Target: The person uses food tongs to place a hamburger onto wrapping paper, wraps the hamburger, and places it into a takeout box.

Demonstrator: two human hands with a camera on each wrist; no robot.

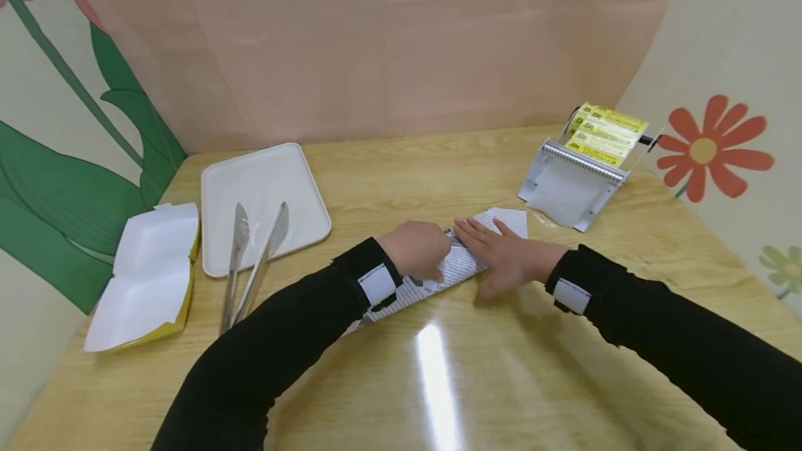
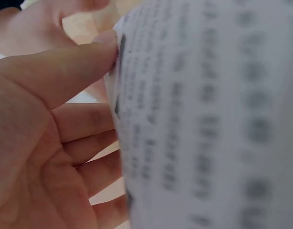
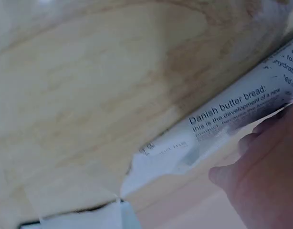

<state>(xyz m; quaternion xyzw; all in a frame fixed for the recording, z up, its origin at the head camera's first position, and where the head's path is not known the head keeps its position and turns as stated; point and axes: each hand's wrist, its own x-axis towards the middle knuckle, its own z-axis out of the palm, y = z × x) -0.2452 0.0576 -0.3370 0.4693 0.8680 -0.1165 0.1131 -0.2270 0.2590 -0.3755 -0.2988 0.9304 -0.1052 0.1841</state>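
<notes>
"Left grip is pinching the printed paper, isn't it?"

"Yes, and the right grip is lying on it, fingers straight."

"Where's the paper sitting?"

"It's slanting across the worktop, the white tray lying to its left and the sticker dispenser standing near its far end."

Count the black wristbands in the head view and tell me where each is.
2. One black wristband is worn at the wrist of the left hand; the other is at the wrist of the right hand. No more seem hidden.
</notes>
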